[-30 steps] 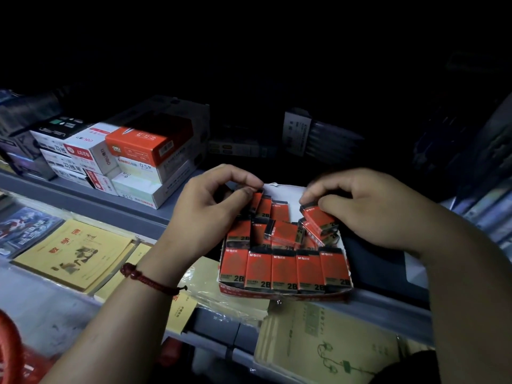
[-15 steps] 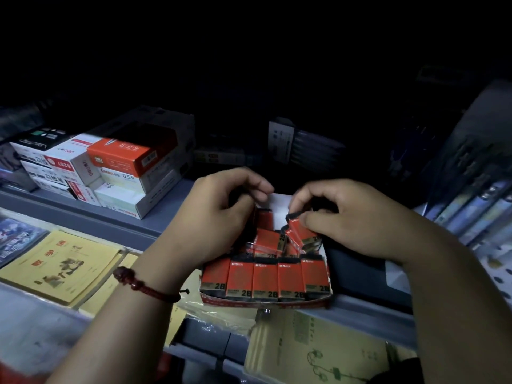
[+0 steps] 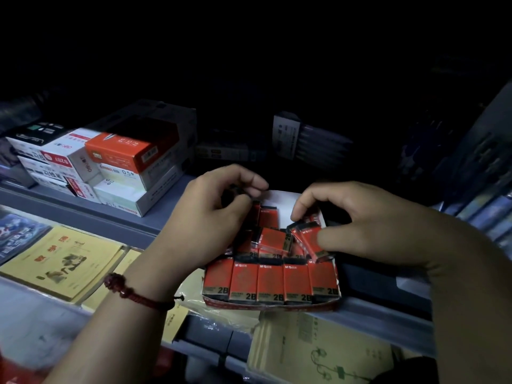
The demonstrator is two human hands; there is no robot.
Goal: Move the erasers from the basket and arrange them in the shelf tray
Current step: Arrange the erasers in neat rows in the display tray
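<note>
Far left of the left fingers, yellow notebooks [image 3: 61, 259] lie flat on a lower level; above them, stacked boxes [image 3: 122, 159] in white and orange stand on the grey shelf [image 3: 382, 320]; left hand [image 3: 210, 217], red bracelet [image 3: 138, 297] at the wrist, reaches in over the back-left corner of the tray [image 3: 271, 306]; its fingers [image 3: 253, 184] are curled in toward the thumb; the gap between them is dark, so cannot tell whether they pinch anything; the tray sits on the shelf edge, directly below and between both sets of fingers; nearest the front rim, a neat row of five red erasers [image 3: 270, 281] marked 2B stands side by side, touching; behind that row, under the fingers, more lie loose and skewed, one loose eraser [image 3: 273, 239] flat on top between the two hands; right hand [image 3: 368, 225] comes in from the right, fingers [image 3: 300, 212] curled; forefinger and thumb pinch a tilted eraser [image 3: 310, 241] above the right half of the tray, its lower end close over the front row; below the tray, a pale booklet [image 3: 318, 353] lies on the lower level; right of the right fingers the shelf is too dark to read.
</note>
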